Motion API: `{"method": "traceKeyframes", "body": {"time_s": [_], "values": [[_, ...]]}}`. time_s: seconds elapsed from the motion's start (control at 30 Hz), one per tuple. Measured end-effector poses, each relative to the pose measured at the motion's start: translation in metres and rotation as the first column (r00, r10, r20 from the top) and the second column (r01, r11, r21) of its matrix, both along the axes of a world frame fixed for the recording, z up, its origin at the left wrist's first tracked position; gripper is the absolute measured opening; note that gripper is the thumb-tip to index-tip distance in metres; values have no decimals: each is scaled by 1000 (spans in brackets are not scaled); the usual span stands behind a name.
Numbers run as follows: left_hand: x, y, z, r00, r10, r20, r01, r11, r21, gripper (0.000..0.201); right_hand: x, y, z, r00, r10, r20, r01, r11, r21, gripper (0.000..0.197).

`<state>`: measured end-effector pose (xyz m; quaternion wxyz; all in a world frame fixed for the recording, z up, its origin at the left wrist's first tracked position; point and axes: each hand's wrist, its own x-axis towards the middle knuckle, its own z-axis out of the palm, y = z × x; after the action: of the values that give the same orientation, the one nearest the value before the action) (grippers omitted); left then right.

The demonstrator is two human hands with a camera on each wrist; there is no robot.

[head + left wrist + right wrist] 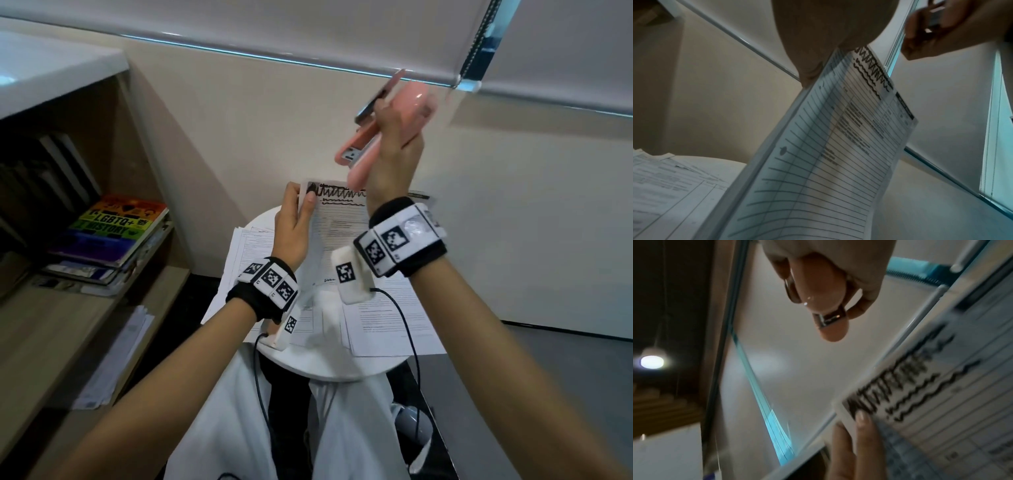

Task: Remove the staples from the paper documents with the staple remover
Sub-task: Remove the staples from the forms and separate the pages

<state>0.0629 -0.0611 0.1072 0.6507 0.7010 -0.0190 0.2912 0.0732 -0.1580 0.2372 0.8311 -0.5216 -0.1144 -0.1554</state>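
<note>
Staple: none can be made out on the held white printed document [337, 219]; its corner is covered by the left hand [294, 226].
Pink plastic stapler-shaped tool [383, 137]: blurred, partly hidden by the right hand [394, 150].

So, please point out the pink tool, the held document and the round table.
pink tool [407, 102]: head view, pink body.
held document [838, 146]: left wrist view, lined page.
round table [329, 368]: head view, bare near rim.

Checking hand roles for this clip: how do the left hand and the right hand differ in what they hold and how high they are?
The left hand pinches the top corner of the paper document; the right hand grips the pink staple remover. The left hand sits lower, just above the round table; the right hand is raised higher, clear of the document. Both wear marker-covered wristbands.
</note>
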Motion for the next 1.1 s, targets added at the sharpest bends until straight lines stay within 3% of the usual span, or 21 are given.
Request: {"method": "traceKeyframes", "body": {"time_s": [0.13,0.17,0.23,0.27,0.37,0.47,0.57,0.63,0.73,0.9,1.1], "values": [[0,12,0,1000,10,12,-10,999,-37,24,-1,-5,-8,999,-44,7,44,999,-14,22],[0,18,0,1000,15,14,-14,998,-67,24,2,-16,-14,997,-75,10,75,997,-18,24],[1,29,1,999,35,14,-33,993,-109,19,12,-51,-32,994,-102,28,104,992,-70,46],[1,33,1,999,46,19,-43,992,-116,15,14,-70,-40,997,-76,21,78,987,-141,52],[4,38,6,998,41,38,-37,994,-107,8,7,-110,-71,993,105,-58,-120,910,-396,20],[8,33,13,999,-2,46,7,993,-114,9,9,-117,-95,965,189,-184,-256,837,-483,20],[9,26,20,997,-67,49,71,994,-84,13,24,-114,-106,954,171,-247,-276,825,-493,58],[8,24,21,988,-151,43,153,986,-66,7,28,-111,-104,958,154,-241,-259,825,-502,65],[4,20,24,972,-233,1,233,972,-42,22,32,-107,-100,966,142,-216,-236,826,-511,67],[5,15,28,974,-219,63,222,974,-40,32,28,-106,-96,989,56,-133,-113,875,-471,39],[3,13,6,989,-144,-42,145,989,25,41,19,-112,-122,980,93,-175,-167,863,-477,51]]}}
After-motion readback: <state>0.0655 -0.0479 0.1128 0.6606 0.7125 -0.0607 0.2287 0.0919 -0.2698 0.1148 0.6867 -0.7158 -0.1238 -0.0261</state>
